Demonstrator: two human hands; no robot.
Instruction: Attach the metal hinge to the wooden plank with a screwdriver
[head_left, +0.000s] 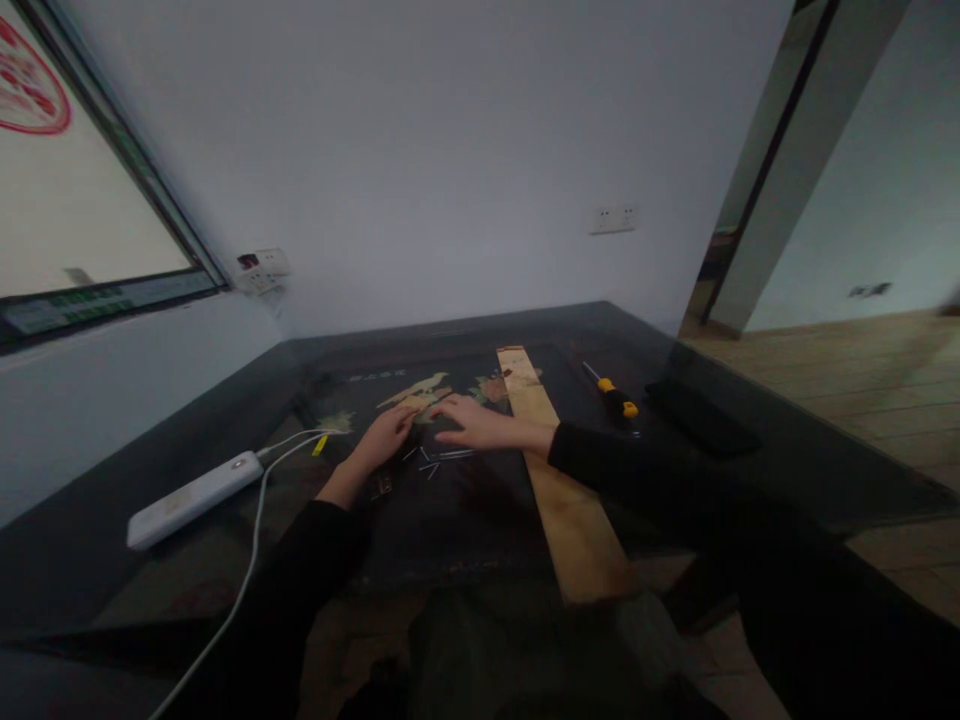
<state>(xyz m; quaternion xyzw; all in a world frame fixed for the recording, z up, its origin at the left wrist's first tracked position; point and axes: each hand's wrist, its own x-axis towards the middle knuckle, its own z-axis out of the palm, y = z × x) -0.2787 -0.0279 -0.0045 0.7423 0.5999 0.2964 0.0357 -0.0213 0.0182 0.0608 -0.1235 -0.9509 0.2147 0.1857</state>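
Two hands lie out over a dark table [187, 560] in the head view, both reaching from black sleeves toward the middle of its top. The left hand [384, 437] rests palm down with its fingers loosely spread and flat; it grips nothing, and its fingertips touch the painted bird picture [424, 388] on the tabletop. The right hand [474, 424] lies just beside it, also flat and open, fingers stretched to the left, holding nothing that can be made out. Right below the two hands a few thin metal nails [439, 460] lie scattered on the dark surface, close to the fingers; whether any finger touches them is too blurred to tell. A long wooden slat [559, 480] runs from the far side of the table toward the viewer, passing under the right forearm. Beyond it, to the right, lies a screwdriver [615, 396] with a yellow and black handle, well apart from the hands. On the left, a white power bank [193, 497] rests near the table's edge with a white cable [255, 540] running from it.
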